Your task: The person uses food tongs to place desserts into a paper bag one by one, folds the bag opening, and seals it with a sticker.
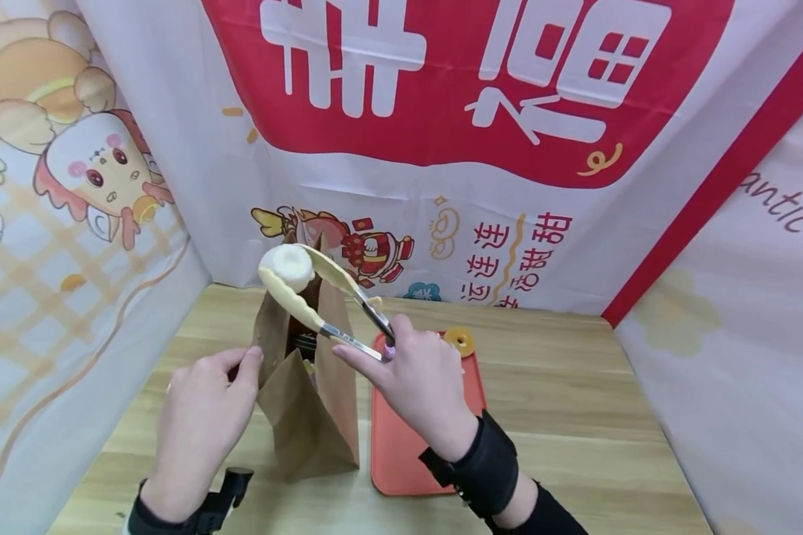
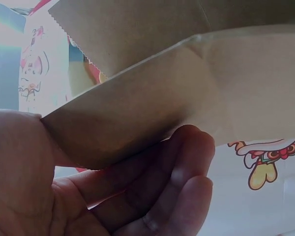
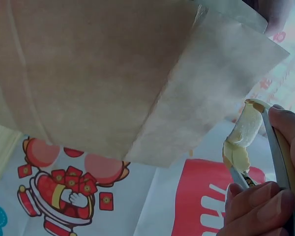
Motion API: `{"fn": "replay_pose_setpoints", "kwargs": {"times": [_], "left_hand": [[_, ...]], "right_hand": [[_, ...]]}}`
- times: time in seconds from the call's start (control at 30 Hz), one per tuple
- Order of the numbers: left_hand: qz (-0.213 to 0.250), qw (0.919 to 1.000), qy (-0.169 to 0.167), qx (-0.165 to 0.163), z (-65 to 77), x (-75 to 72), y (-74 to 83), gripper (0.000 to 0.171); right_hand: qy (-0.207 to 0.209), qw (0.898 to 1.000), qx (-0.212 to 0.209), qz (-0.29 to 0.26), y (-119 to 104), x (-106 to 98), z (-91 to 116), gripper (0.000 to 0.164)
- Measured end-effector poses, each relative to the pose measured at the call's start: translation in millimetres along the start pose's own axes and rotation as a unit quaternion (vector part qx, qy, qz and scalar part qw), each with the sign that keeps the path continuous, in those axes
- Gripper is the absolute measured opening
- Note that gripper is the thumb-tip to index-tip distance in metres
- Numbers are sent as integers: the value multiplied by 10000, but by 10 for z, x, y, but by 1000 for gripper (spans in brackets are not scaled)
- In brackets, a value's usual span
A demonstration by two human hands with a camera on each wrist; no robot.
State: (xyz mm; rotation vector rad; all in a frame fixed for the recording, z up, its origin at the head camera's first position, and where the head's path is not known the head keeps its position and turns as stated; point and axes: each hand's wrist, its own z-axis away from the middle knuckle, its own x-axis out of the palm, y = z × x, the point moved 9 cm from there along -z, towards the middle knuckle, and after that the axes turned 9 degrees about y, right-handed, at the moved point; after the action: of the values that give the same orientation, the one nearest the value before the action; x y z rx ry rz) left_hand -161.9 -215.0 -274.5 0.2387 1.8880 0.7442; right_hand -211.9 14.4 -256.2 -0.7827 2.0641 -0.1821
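Note:
My right hand grips a pair of tongs with metal arms and pale yellow scalloped tips. Between those tips sits a round white bun-like thing, high over the mouth of an upright brown paper bag. At the bag's left edge, my left hand pinches the paper between thumb and fingers. The left wrist view shows the bag's wall between that thumb and the curled fingers. A dark item is partly visible inside the bag.
An orange-red tray lies right of the bag, partly hidden under my right hand. A yellow ring-shaped doughnut is at its far right corner. The wooden table meets a printed cloth backdrop behind and at both sides.

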Motion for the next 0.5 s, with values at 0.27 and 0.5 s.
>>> {"fn": "replay_pose_setpoints", "kwargs": {"times": [0.27,0.5], "left_hand": [[5,9998,145,112,-1,-30,15,45],[32,9998,192,3,17,-48,-34,43]], "right_hand": [[-33,9989,1,470,-14,60,-5,65],[4,9955,-169,930,-82,52,-8,67]]}}
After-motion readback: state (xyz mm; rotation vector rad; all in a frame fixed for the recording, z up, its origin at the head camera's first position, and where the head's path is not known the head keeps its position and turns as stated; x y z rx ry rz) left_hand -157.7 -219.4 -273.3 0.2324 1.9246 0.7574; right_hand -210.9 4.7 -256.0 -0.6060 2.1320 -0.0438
